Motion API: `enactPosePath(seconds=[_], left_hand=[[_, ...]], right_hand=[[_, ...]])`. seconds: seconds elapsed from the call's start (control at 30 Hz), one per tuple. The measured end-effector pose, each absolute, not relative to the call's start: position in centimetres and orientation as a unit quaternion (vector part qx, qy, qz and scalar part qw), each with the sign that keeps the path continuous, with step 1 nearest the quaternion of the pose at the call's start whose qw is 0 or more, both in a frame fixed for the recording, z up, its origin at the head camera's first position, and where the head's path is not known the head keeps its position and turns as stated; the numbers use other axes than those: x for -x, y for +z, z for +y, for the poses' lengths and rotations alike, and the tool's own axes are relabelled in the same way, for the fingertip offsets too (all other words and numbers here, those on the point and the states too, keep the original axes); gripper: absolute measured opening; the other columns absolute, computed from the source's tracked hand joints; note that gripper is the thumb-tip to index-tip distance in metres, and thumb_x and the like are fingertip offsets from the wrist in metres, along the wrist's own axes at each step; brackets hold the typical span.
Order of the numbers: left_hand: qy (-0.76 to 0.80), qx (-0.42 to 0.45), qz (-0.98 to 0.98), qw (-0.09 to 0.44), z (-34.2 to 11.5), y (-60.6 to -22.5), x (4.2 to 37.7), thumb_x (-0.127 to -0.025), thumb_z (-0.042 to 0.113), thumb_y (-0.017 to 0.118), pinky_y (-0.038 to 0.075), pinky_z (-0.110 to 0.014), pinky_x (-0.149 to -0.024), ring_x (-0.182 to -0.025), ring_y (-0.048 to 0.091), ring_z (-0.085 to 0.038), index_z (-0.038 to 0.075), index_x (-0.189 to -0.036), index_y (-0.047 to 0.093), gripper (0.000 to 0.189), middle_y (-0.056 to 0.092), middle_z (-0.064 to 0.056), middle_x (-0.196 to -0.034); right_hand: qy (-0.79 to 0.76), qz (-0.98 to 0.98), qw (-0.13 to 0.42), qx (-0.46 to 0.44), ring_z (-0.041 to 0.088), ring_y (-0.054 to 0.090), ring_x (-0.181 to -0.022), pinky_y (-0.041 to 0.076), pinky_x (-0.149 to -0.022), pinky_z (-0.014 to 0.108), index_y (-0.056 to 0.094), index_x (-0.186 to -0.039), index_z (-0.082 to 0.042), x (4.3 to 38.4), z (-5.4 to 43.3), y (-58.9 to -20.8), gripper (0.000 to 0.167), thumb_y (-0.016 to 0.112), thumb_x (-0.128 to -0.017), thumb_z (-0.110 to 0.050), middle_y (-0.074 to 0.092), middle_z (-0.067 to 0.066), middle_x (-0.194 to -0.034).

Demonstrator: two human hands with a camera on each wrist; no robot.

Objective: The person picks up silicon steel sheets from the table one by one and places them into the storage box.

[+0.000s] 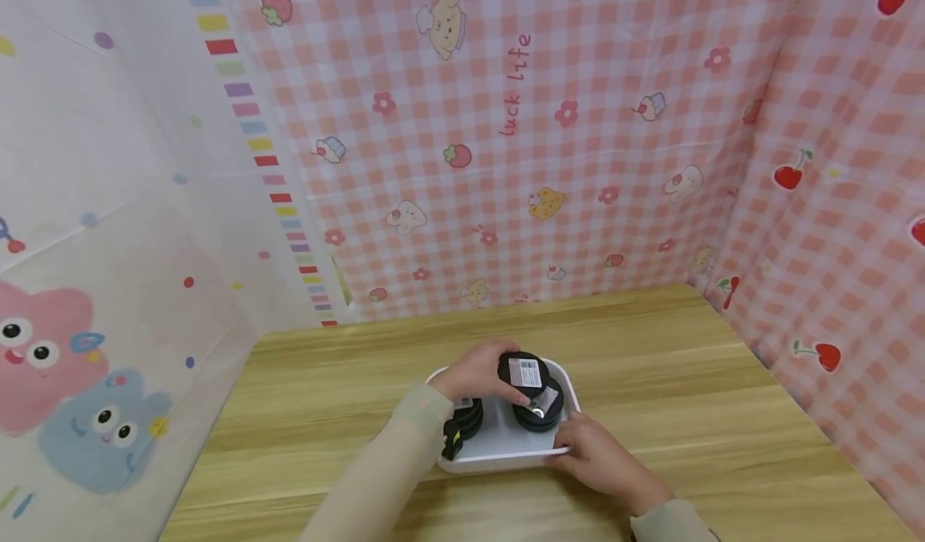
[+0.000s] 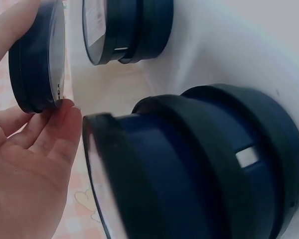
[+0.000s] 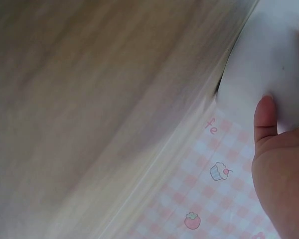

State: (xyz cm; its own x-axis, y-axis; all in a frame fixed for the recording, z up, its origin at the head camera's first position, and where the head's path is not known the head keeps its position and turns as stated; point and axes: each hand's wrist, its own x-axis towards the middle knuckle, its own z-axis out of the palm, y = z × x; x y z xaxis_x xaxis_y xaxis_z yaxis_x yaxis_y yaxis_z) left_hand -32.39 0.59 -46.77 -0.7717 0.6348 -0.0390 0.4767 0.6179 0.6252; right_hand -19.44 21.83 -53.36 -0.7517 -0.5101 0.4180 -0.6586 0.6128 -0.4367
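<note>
My left hand (image 1: 477,372) grips a flat round dark tin (image 1: 524,371) with a white label, its thumb on one side and fingers on the other. In the left wrist view this tin (image 2: 36,59) is tilted on edge beside the hand (image 2: 32,174), apart from the other tins. Below it in the head view is a right-hand stack of similar tins (image 1: 539,415) in a white plastic bin (image 1: 499,448). Another stack (image 1: 471,420) stands at the bin's left end, partly hidden by my left arm. My right hand (image 1: 603,455) holds the bin's near right corner, thumb against its outer wall (image 3: 259,64).
A small black and yellow piece (image 1: 453,439) sits by the left stack at the bin's near left corner. The bin stands on a wood-grain table (image 1: 650,365). Checked cloth (image 1: 491,173) hangs behind and at the right, white printed cloth (image 1: 159,229) at the left.
</note>
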Motion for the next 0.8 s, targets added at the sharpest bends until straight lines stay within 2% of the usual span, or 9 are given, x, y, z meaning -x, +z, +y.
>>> enactPosePath(seconds=[0.3, 0.6, 0.8], left_hand=[[0.292, -0.325, 0.890, 0.135, 1.2, -47.3, 32.8, -0.068, 0.039, 0.094, 0.044, -0.037, -0.110, -0.124, 0.058, -0.021, 0.007, -0.140, 0.055, 0.088, 0.063, -0.008, -0.134], [0.276, -0.337, 0.891, 0.130, 1.6, -47.3, 32.6, -0.068, 0.038, 0.094, 0.044, -0.035, -0.109, -0.124, 0.058, -0.021, 0.006, -0.139, 0.055, 0.088, 0.063, -0.008, -0.134], [0.267, -0.343, 0.890, 0.140, 1.8, -47.0, 32.4, -0.068, 0.038, 0.094, 0.044, -0.034, -0.109, -0.123, 0.057, -0.020, 0.006, -0.137, 0.056, 0.085, 0.062, -0.008, -0.133]], right_hand=[[0.293, -0.886, 0.139, -0.331, -0.003, 0.050, -0.072, 0.041, -0.073, 0.026, 0.070, -0.071, -0.017, 19.6, 21.8, -53.4, 0.015, 0.083, -0.079, -0.017, 0.061, -0.016, -0.072], [0.292, -0.883, 0.142, -0.339, -0.005, 0.052, -0.070, 0.042, -0.077, 0.030, 0.070, -0.070, -0.016, 19.7, 21.9, -53.5, 0.015, 0.083, -0.078, -0.016, 0.063, -0.014, -0.072], [0.291, -0.878, 0.153, -0.347, -0.004, 0.052, -0.069, 0.041, -0.074, 0.028, 0.069, -0.069, -0.016, 19.7, 21.9, -53.6, 0.016, 0.083, -0.077, -0.014, 0.063, -0.012, -0.070]])
